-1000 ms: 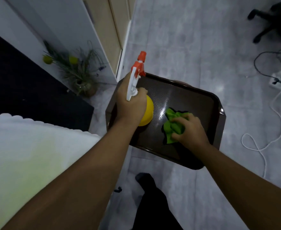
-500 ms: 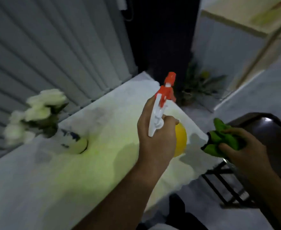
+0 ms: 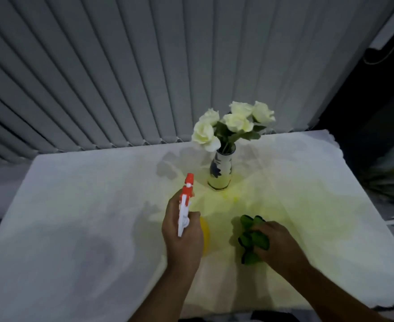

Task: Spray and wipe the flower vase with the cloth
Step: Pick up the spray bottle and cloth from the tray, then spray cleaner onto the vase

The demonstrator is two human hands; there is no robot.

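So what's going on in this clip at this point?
A person stands at a table covered in a white cloth. The left hand has a closed grip on a yellow spray bottle with a white and orange trigger head, its nozzle aimed toward the blue and white ceramic vase of white roses standing upright further back. The right hand clutches a bunched green cloth low over the table. Neither hand touches the vase; no wiping is under way.

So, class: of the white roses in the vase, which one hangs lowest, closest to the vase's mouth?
The rose on the far left of the bunch. It droops down beside the rim of the vase, while the other roses sit higher and further right.
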